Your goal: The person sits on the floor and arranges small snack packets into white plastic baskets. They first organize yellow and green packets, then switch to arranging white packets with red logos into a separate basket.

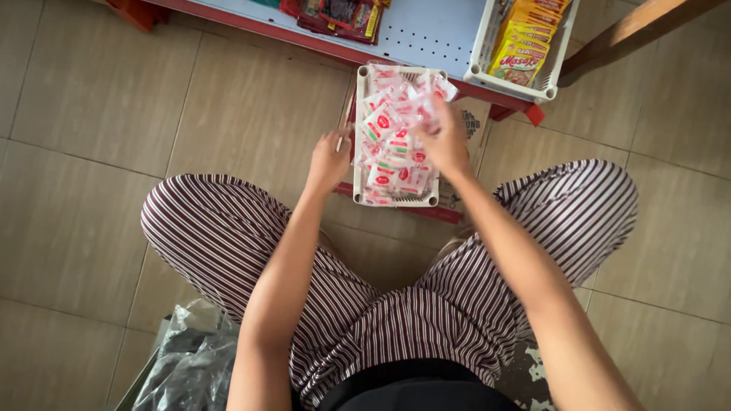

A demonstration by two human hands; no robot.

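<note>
Floor (pixel 91 152): tan tiles; person sits with striped trouser legs spread.
Shelf (pixel 426 34): white perforated board with red edge, carrying a white basket (pixel 478 53) of yellow packets.
Tray (pixel 358 183): white, rectangular, on the floor between the knees, heaped with small red-and-white sachets (pixel 388 164).
Right hand (pixel 444 141): arm stretched over the tray, fingers pinching sachets at the top of the heap.
Left hand (pixel 329 161): curled at the tray's left rim; whether it grips anything I cannot tell.
Judgement: steady the rim, spread sachets flat and clear of the edges.

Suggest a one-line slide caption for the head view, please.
Seated person's right hand places sachets in a white tray; left hand steadies it.
</note>
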